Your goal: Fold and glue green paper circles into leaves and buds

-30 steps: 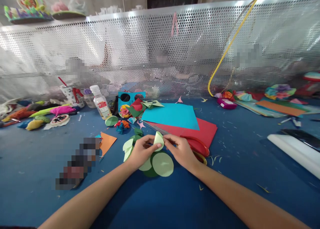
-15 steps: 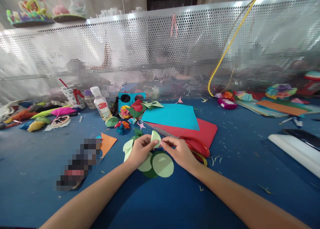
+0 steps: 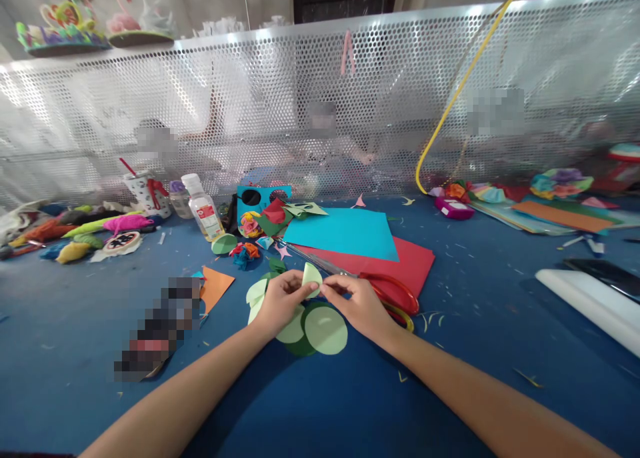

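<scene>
Perforated metal screen [image 3: 250, 111] spans the back of the bench. Blue tabletop [image 3: 450, 391] in front of it is littered with paper offcuts. Mid-table there's a cyan paper sheet [image 3: 345, 235] lying over a red paper sheet [image 3: 415, 263], the red showing at the near and right edges. Red-handled scissors [image 3: 395, 291] lie on the red sheet's near edge, just behind the right hand, blades pointing left.

Left hand [image 3: 283, 301] and right hand [image 3: 357, 305] meet just in front of the sheets, low over the table. Both are pinched shut, thumb against fingertips, on the same folded light-green paper piece [image 3: 311, 276], which is held upright between them, clear of the tabletop.

Directly below the hands is a flat light-green paper circle [image 3: 326, 329], overlapping a dark green circle [image 3: 300, 346]. More folded light-green pieces [image 3: 256, 291] sit touching the left hand's outer side. Orange paper scrap [image 3: 216, 286] is further left, and a clear glue bottle [image 3: 203, 207] stands back-left.
</scene>
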Available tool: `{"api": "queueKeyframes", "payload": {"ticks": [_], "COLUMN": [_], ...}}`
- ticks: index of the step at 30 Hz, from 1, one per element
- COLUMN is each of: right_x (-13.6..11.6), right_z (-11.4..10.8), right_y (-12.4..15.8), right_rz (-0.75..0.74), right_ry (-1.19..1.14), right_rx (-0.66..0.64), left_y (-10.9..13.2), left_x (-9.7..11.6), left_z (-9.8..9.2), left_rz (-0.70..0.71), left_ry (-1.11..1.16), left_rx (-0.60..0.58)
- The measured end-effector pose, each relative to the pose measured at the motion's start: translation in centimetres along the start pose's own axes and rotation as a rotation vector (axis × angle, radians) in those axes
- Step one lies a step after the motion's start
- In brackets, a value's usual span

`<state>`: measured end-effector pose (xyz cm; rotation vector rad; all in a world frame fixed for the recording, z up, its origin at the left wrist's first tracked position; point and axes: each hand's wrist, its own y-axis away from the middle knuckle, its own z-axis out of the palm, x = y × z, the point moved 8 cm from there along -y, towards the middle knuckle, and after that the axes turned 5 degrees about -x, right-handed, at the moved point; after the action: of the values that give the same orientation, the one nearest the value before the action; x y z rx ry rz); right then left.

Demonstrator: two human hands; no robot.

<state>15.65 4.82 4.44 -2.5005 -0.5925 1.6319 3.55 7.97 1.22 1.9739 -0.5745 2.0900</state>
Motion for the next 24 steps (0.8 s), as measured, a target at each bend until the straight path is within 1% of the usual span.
{"api": "queueKeyframes", "payload": {"ticks": [9, 12, 16, 20, 22, 24], "right_x": [-0.5, -0.4, 0.1, 0.1, 0.0, -0.3], "right_z": [0.2, -0.2, -1.0, -1.0, -0.6, -0.1], "right_y": [0.1, 0.0, -0.1, -0.2, -0.2, -0.1], "right_rz": [-0.031, -0.036, -0.029, -0.028, -0.029, -0.034], "right_ry": [0.062, 0.079, 0.075, 0.027, -0.031, -0.088], "right_rx": [-0.025, 0.009, 0.06, 0.053, 0.026, -0.02], "left_y": [0.2, 0.2, 0.1, 0.3, 0.6, 0.9], "left_x": [0.3, 0.4, 0.3, 0.6, 0.9, 1.1], "left_z": [0.0, 0.0, -0.5, -0.8, -0.7, -0.1], "left_rz": [-0.018, -0.023, -0.033, -0.038, -0.035, -0.037], "left_ry": [-0.023, -0.04, -0.07, -0.099, -0.106, -0.093], "left_rx": [0.023, 0.033, 0.089, 0.116, 0.102, 0.05]}}
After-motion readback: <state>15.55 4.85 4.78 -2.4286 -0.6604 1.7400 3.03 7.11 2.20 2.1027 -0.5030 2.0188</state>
